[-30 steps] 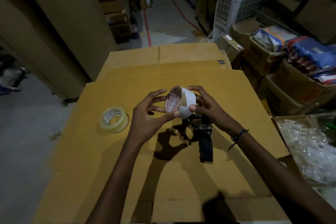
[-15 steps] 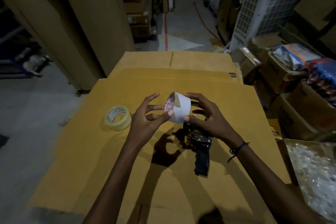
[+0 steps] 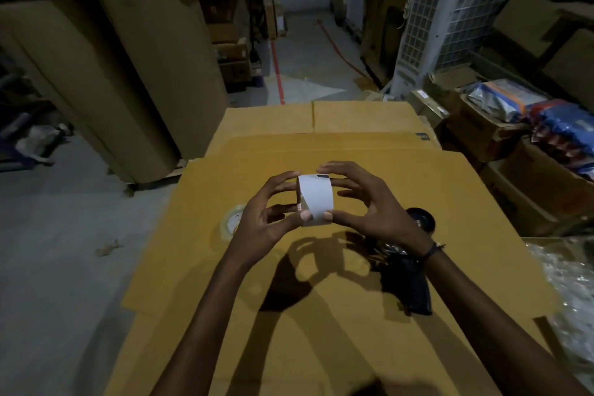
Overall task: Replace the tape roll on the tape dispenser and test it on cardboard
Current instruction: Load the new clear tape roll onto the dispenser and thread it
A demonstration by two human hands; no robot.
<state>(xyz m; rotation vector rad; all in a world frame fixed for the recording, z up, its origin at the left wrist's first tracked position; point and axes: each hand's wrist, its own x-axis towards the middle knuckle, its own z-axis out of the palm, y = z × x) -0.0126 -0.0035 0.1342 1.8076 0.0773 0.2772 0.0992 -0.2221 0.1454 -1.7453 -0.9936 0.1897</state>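
Observation:
I hold a white tape roll between both hands above the stacked flat cardboard sheets. My left hand grips its left side and my right hand its right side, thumbs under its lower edge. The roll's outer white face is turned toward me. The black tape dispenser lies on the cardboard under my right wrist, handle pointing toward me. A clear tape roll lies flat on the cardboard, partly hidden behind my left hand.
Tall cardboard boxes stand at the left. A white air cooler is at the back right. Open boxes with blue packets and a box of clear plastic line the right side. Grey floor lies to the left.
I turned the white roll so its outer face points at me instead of its printed core side. The view moved closer and shifted, so the clear roll now sits behind my left hand.

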